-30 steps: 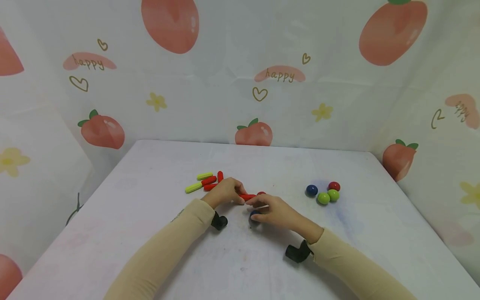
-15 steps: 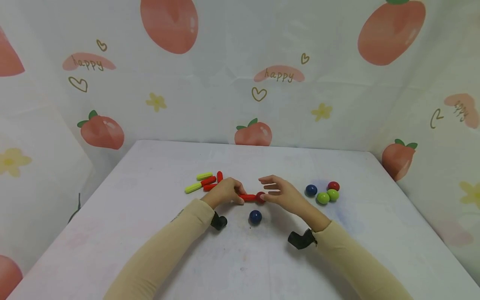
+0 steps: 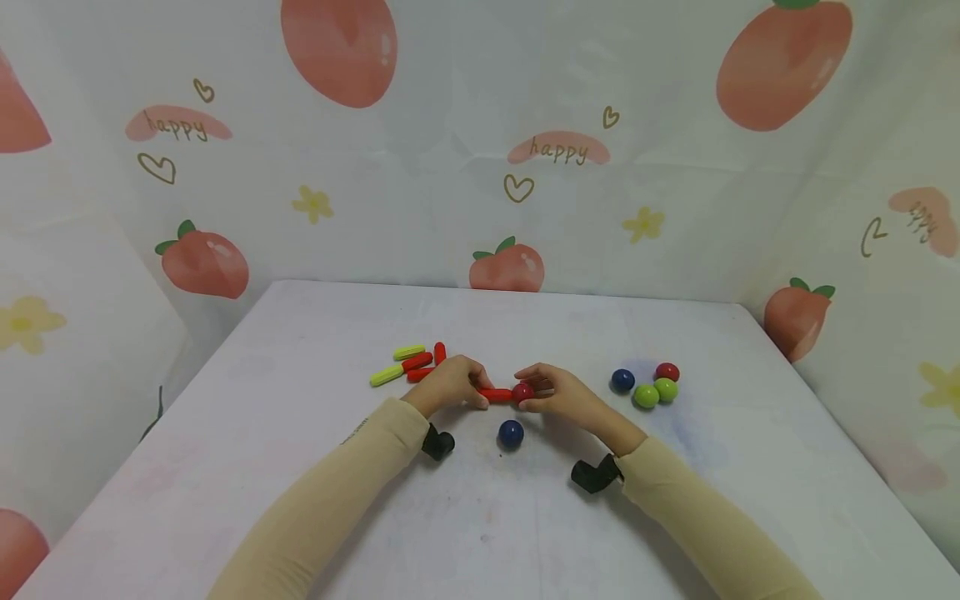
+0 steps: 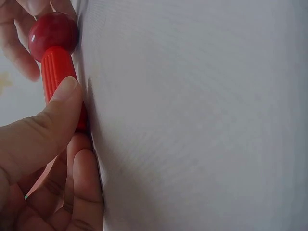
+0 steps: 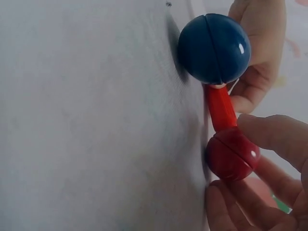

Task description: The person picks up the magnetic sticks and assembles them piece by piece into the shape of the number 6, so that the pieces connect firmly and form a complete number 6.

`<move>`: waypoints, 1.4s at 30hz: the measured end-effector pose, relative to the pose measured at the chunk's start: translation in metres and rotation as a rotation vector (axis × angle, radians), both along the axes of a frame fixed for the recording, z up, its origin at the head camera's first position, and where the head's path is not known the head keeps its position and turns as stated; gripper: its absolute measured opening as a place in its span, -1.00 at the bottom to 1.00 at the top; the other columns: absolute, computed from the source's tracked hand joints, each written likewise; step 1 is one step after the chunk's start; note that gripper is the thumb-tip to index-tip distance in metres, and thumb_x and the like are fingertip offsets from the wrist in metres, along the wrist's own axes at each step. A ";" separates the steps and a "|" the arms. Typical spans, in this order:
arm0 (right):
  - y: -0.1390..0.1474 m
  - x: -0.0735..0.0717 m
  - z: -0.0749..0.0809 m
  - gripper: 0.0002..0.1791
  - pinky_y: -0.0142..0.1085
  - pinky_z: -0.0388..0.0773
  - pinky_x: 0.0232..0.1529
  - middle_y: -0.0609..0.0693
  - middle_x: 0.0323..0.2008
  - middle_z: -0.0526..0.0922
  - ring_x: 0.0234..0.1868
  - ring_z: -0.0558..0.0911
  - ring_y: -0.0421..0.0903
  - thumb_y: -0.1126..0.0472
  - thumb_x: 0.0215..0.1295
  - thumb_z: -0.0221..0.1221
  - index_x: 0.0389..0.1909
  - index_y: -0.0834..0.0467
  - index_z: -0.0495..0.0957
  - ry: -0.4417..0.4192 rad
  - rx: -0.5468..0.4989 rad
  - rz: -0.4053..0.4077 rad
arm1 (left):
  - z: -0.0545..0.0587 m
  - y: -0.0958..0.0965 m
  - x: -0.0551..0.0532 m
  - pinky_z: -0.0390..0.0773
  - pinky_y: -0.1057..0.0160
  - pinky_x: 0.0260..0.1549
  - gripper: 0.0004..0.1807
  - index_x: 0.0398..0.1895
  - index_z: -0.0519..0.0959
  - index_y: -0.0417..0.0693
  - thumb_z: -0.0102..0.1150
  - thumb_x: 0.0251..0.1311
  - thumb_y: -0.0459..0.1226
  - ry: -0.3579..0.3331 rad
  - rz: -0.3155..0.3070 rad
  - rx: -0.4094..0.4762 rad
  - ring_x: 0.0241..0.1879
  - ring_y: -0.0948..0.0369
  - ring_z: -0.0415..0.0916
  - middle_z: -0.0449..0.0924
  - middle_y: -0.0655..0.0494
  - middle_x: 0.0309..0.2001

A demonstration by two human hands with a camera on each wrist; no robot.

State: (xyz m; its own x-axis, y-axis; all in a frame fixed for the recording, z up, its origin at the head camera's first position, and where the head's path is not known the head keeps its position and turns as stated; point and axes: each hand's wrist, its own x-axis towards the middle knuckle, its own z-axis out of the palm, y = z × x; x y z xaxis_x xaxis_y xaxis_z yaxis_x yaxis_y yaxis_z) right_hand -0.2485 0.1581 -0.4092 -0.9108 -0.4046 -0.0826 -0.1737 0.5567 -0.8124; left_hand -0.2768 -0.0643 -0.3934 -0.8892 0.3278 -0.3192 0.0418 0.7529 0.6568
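A ridged red stick (image 3: 497, 395) lies on the white table, its right end against a dark red ball (image 3: 522, 392). My left hand (image 3: 453, 383) pinches the stick's other end; the left wrist view shows the thumb (image 4: 65, 103) pressed on the ridged red stick (image 4: 57, 72). At the ball, my right hand (image 3: 562, 396) has thumb and fingers round it. In the right wrist view the thumb (image 5: 274, 137) touches the red ball (image 5: 232, 154) and the other fingers lie behind it. A dark blue ball (image 3: 511, 434) rests in front of the stick, apart from both hands.
Left of the hands lie several sticks, among them a yellow stick (image 3: 387, 376) and an upright-lying red stick (image 3: 440, 353). To the right sit a blue ball (image 3: 622, 381), a red ball (image 3: 667, 372) and two green balls (image 3: 647, 396). A printed cloth hangs behind the table.
My right hand has lifted away from near the blue ball, moved back and right, then come down round the red ball. The left hand has stayed on the red stick.
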 end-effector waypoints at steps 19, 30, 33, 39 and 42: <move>-0.001 -0.003 0.003 -0.58 0.07 0.50 0.34 0.24 0.15 0.67 0.25 0.63 0.20 0.28 0.30 0.33 0.16 0.27 0.56 -0.043 0.044 -0.019 | 0.003 0.000 0.003 0.47 0.29 -0.13 -0.86 -0.26 0.72 -0.04 0.48 0.12 -0.34 0.013 -0.010 0.022 -0.19 0.17 0.47 0.66 0.09 -0.29; -0.003 -0.002 0.003 -0.60 0.08 0.47 0.37 0.21 0.15 0.67 0.28 0.60 0.19 0.26 0.32 0.33 0.16 0.23 0.57 -0.060 0.067 -0.041 | -0.001 -0.005 0.001 0.45 0.27 -0.12 -0.84 -0.21 0.74 0.00 0.47 0.14 -0.30 0.006 -0.030 0.053 -0.17 0.18 0.48 0.67 0.11 -0.29; -0.003 -0.002 0.004 -0.60 0.08 0.47 0.37 0.20 0.14 0.68 0.27 0.60 0.19 0.26 0.32 0.33 0.15 0.23 0.58 -0.065 0.063 -0.047 | 0.000 -0.007 0.001 0.46 0.26 -0.10 -0.81 -0.16 0.74 0.00 0.47 0.14 -0.29 0.006 -0.048 0.056 -0.17 0.18 0.48 0.68 0.12 -0.28; -0.002 -0.003 0.002 -0.59 0.08 0.47 0.37 0.22 0.12 0.68 0.26 0.62 0.19 0.26 0.31 0.33 0.15 0.25 0.57 -0.057 0.058 -0.032 | 0.003 -0.013 -0.001 0.51 0.23 -0.03 -0.71 -0.03 0.71 0.02 0.45 0.18 -0.23 0.000 -0.098 0.035 -0.12 0.19 0.52 0.69 0.10 -0.16; -0.002 -0.004 0.001 -0.59 0.08 0.48 0.36 0.22 0.12 0.68 0.25 0.62 0.19 0.26 0.31 0.34 0.16 0.25 0.57 -0.057 0.054 -0.029 | 0.009 -0.016 0.000 0.58 0.25 -0.07 -0.69 0.02 0.69 0.01 0.42 0.21 -0.21 -0.013 -0.097 0.031 -0.15 0.17 0.57 0.70 0.04 -0.09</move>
